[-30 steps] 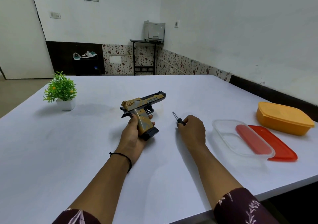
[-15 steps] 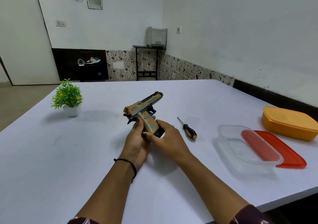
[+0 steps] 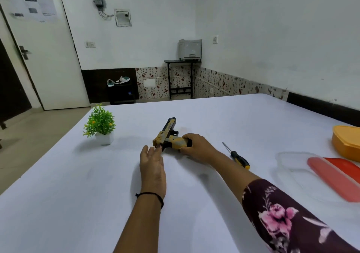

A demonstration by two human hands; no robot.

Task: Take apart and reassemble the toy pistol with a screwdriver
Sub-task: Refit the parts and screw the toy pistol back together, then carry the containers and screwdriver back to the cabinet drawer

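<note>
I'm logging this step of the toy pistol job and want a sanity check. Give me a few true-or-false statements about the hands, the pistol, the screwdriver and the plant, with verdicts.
1. The right hand grips the toy pistol by its handle. True.
2. The left hand holds the screwdriver. False: the screwdriver lies on the table, on the right of the right forearm, and nothing touches it.
3. The left hand is open, with straight fingers next to the pistol's rear. True.
4. The potted plant stands to the right of the pistol. False: it stands to the left.
</note>
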